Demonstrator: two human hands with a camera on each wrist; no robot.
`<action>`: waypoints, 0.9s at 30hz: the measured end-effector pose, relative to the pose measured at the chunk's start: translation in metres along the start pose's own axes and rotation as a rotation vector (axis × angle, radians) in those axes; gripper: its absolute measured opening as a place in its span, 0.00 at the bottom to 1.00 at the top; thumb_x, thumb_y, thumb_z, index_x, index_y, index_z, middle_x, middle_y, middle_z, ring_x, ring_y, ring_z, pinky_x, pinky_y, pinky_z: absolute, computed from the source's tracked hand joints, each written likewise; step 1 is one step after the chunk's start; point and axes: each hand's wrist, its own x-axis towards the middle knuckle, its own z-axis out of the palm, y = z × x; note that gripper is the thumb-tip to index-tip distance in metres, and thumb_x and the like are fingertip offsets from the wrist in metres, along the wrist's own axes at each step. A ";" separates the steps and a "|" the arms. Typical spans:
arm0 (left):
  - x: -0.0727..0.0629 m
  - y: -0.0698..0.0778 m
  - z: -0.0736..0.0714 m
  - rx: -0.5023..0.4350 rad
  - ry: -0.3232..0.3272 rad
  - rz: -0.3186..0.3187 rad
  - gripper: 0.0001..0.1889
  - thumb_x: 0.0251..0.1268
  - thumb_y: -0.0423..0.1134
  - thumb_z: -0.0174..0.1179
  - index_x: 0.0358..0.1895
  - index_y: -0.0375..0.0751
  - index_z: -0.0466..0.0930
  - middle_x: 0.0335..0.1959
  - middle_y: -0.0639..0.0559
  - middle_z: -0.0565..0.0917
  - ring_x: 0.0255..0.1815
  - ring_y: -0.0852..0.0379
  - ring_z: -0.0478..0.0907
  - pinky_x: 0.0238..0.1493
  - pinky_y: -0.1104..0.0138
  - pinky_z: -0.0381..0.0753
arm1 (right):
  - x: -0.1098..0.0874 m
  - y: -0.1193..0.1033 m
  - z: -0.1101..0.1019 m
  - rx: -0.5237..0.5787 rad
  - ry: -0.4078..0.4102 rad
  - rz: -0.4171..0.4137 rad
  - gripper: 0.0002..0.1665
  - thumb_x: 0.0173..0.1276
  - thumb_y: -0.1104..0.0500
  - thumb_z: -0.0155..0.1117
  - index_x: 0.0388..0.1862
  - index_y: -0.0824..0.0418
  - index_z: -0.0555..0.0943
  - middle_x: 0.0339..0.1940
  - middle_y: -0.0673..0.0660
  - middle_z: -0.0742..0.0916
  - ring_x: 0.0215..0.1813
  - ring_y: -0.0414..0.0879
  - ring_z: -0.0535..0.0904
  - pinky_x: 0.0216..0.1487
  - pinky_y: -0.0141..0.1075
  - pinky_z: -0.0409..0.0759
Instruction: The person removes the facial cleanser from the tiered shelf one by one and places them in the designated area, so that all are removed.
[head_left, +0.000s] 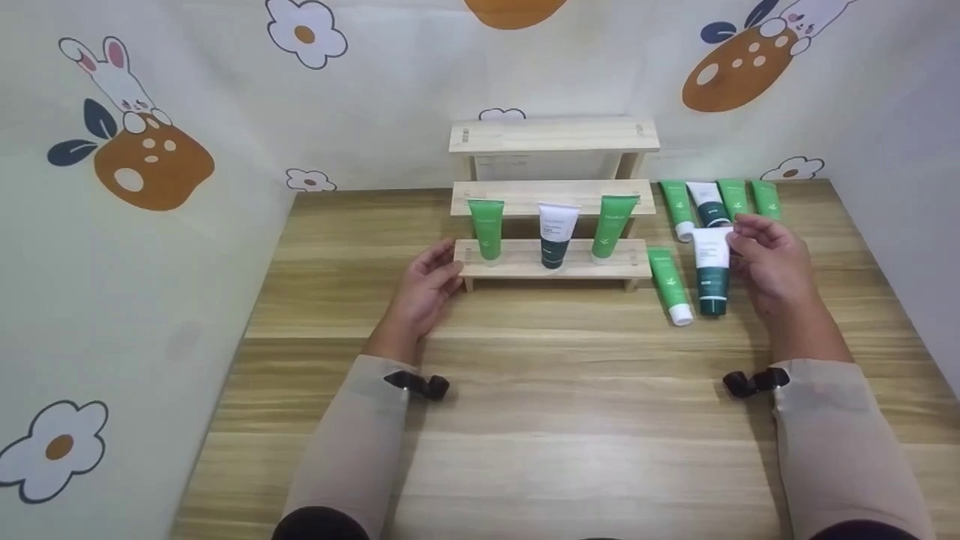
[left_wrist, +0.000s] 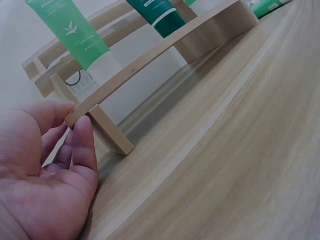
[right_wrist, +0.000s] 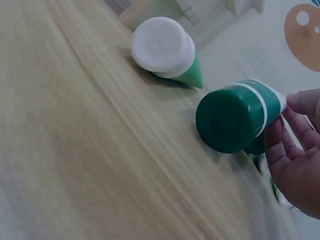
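Note:
My right hand (head_left: 776,259) pinches a white and dark green squeeze tube (head_left: 712,262) by its upper side, cap toward me. In the right wrist view its dark green cap (right_wrist: 225,121) faces the camera. With thumb and fingers, my left hand (head_left: 424,289) grips the left end of the lowest step of a wooden display stand (left_wrist: 131,70). On that step stand a green tube (head_left: 487,229), a white and dark green tube (head_left: 556,225) and another green tube (head_left: 616,225), all caps down. A green tube with a white cap (head_left: 667,281) lies just left of the held one.
Several green tubes (head_left: 735,196) and a white one (head_left: 705,196) lie in a row by the back wall, right of the stand. The stand's middle step (head_left: 517,192) and top step (head_left: 555,136) rise behind. Printed walls enclose the wooden table (head_left: 525,420).

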 end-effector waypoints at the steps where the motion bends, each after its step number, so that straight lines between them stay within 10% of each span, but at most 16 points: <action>1: 0.000 0.000 0.000 -0.001 0.002 0.000 0.31 0.74 0.25 0.62 0.78 0.40 0.70 0.70 0.47 0.77 0.57 0.58 0.79 0.50 0.73 0.85 | 0.001 0.001 0.000 -0.011 -0.005 -0.002 0.31 0.73 0.61 0.74 0.72 0.55 0.77 0.55 0.47 0.84 0.53 0.42 0.81 0.46 0.29 0.86; 27: 0.001 0.001 -0.001 0.019 -0.009 -0.002 0.30 0.75 0.26 0.62 0.78 0.41 0.71 0.69 0.48 0.77 0.55 0.58 0.79 0.49 0.73 0.84 | 0.011 0.017 0.003 -0.427 0.028 -0.021 0.26 0.77 0.56 0.70 0.71 0.56 0.78 0.49 0.41 0.88 0.50 0.37 0.84 0.49 0.27 0.88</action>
